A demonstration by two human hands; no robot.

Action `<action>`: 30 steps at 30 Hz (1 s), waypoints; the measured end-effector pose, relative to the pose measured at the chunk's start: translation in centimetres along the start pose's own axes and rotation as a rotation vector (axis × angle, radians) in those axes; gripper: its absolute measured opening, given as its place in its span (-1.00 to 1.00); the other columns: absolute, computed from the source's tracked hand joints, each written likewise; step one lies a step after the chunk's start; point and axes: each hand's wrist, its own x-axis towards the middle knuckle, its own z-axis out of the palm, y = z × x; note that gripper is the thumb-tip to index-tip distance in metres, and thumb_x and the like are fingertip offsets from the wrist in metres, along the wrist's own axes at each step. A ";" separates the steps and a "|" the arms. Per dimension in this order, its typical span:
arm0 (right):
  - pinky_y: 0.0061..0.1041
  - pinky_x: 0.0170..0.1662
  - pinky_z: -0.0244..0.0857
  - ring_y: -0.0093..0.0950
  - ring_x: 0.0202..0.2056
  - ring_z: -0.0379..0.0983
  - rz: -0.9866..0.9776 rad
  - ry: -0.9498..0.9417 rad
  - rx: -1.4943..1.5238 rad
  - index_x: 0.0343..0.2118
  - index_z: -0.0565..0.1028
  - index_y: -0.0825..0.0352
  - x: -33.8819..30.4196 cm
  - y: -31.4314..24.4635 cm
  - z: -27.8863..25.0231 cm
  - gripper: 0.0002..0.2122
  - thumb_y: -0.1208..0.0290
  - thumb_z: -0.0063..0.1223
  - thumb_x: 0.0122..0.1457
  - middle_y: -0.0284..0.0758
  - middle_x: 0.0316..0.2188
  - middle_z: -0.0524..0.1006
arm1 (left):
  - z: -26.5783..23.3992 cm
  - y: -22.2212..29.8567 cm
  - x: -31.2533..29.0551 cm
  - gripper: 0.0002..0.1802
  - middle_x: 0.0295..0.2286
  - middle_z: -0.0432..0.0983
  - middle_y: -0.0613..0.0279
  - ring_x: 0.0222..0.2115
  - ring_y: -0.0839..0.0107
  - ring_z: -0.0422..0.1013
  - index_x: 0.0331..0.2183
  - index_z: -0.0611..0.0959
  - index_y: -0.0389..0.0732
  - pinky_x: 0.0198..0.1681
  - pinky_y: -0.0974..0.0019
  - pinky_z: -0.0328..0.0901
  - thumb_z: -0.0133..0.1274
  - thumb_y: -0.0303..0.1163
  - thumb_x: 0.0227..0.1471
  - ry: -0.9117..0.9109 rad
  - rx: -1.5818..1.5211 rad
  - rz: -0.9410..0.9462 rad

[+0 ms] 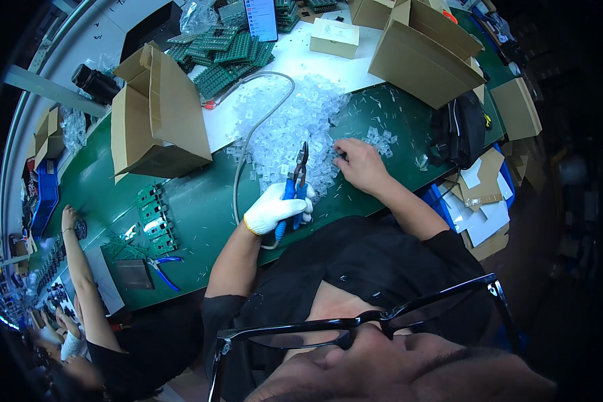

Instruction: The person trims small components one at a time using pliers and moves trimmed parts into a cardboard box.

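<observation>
My left hand [266, 210], in a white knitted glove, is wrapped round the blue handles of a pair of cutting pliers [301, 164], jaws pointing away from me. A grey cable [240, 161] loops across the table and runs down to the handles. Bare, my right hand [364, 166] is at the right edge of a large heap of small clear plastic pieces [281, 110]. Its fingers are curled together, and whatever they may hold is too small to make out. A smaller group of clear pieces [380, 142] lies just beyond it.
Open cardboard boxes stand left [164, 114] and right [422, 57] of the heap. Green circuit boards [228, 50] and a phone [261, 19] are behind it. A black bag [459, 130] lies at right. Another person's arm [80, 264] reaches in at left, near blue-handled pliers [162, 269].
</observation>
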 end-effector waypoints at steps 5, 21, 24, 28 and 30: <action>-0.07 -0.01 0.46 0.03 -0.11 0.56 0.006 -0.062 0.055 0.00 0.59 0.34 0.6 -0.6 -0.4 -0.72 0.57 0.18 0.22 -0.06 -0.15 0.59 | -0.4 -0.5 0.1 -0.52 -0.29 0.67 0.17 -0.31 0.39 0.62 0.00 0.65 -0.34 -0.15 0.24 0.54 0.38 -0.26 0.13 -0.006 0.029 0.029; -0.51 -0.09 0.55 -0.49 -0.17 0.65 0.278 -0.202 1.391 -0.06 0.61 0.44 1.7 -1.1 0.7 -0.82 0.57 0.28 0.32 -0.29 -0.17 0.66 | -0.6 -0.3 -0.1 -0.34 -0.23 0.68 0.17 -0.24 0.31 0.64 0.08 0.60 -0.31 -0.08 0.21 0.53 0.41 -0.12 0.08 -0.073 0.018 0.010; -0.48 -0.10 0.57 -0.49 -0.19 0.65 0.293 -0.195 1.359 -0.04 0.60 0.45 2.1 -2.3 0.8 -0.80 0.54 0.30 0.32 -0.29 -0.20 0.66 | -0.8 -0.6 0.0 -0.38 -0.24 0.69 0.17 -0.25 0.33 0.65 0.09 0.61 -0.32 -0.09 0.23 0.53 0.39 -0.15 0.12 -0.085 0.007 0.037; -0.55 -0.15 0.57 -0.53 -0.21 0.65 0.362 -0.205 1.346 -0.05 0.61 0.42 2.5 -3.0 0.8 -0.84 0.53 0.25 0.37 -0.30 -0.21 0.66 | -0.9 -0.9 0.0 -0.36 -0.22 0.69 0.17 -0.23 0.33 0.65 0.10 0.60 -0.32 -0.07 0.22 0.52 0.38 -0.14 0.13 -0.092 0.021 0.033; -0.58 -0.23 0.55 -0.55 -0.26 0.65 0.333 -0.187 1.300 -0.05 0.60 0.42 2.6 -3.0 1.0 -0.83 0.49 0.26 0.37 -0.31 -0.24 0.66 | -1.1 -1.1 0.1 -0.36 -0.21 0.69 0.17 -0.22 0.33 0.65 0.11 0.60 -0.32 -0.07 0.23 0.52 0.38 -0.14 0.13 -0.100 0.023 0.038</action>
